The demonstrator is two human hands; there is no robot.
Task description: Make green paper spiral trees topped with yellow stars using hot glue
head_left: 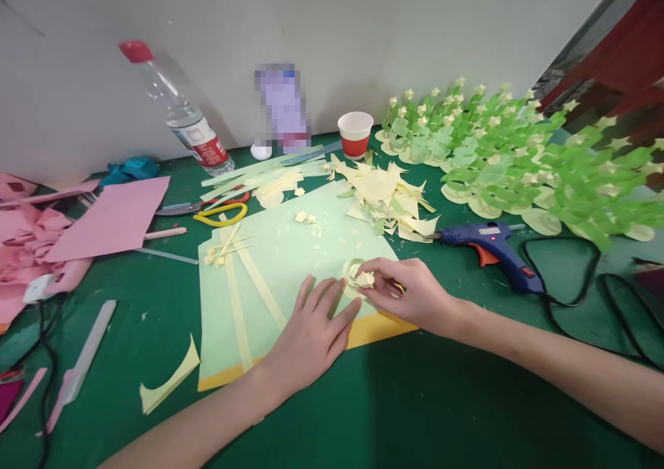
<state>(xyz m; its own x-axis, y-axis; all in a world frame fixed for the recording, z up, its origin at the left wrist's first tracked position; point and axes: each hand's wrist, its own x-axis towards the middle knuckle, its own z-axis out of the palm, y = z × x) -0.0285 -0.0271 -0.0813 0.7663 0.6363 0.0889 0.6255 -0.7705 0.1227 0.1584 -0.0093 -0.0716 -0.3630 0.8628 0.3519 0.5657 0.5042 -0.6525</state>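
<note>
Pale paper ring point(347, 273) and small paper star point(366, 279) are held in the right hand point(418, 295), fingertips pinched together on them, over the light green sheet point(280, 247). Judged part-built; glue bond can't be told. Left hand point(321, 330) is laid loosely spread beside the ring, nothing gripped.

Left over: paper strips point(237, 303) and thin paper stems point(230, 241) left of the left fingers, loose stars point(312, 218) beyond them. Done: many star-topped paper plants point(487, 168) are stood beyond and right of the right fingers. Glue gun point(480, 234) is parked right of those fingers, unheld.
</note>
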